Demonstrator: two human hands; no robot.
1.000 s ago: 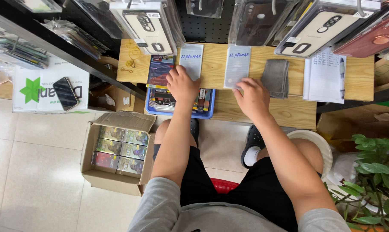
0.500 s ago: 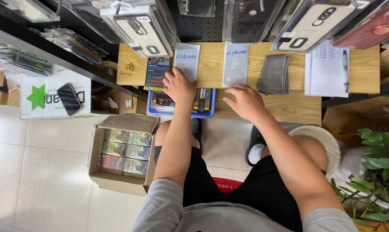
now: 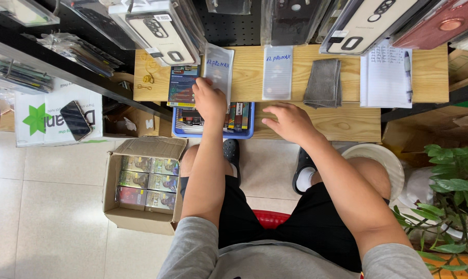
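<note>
Your left hand (image 3: 210, 101) grips a clear flat plastic sleeve with a blue handwritten label (image 3: 219, 71) at the light wooden bench's (image 3: 347, 124) 11 o'clock, over a blue tray of colourful small boxes (image 3: 242, 118). Your right hand (image 3: 290, 121) rests flat, fingers spread, holding nothing. One matching labelled sleeve (image 3: 278, 72) lies at 12 o'clock; one folded grey cloth (image 3: 322, 82) and one white notepad (image 3: 385, 75) at 1 o'clock. One open cardboard carton (image 3: 141, 183) sits at 8 o'clock.
</note>
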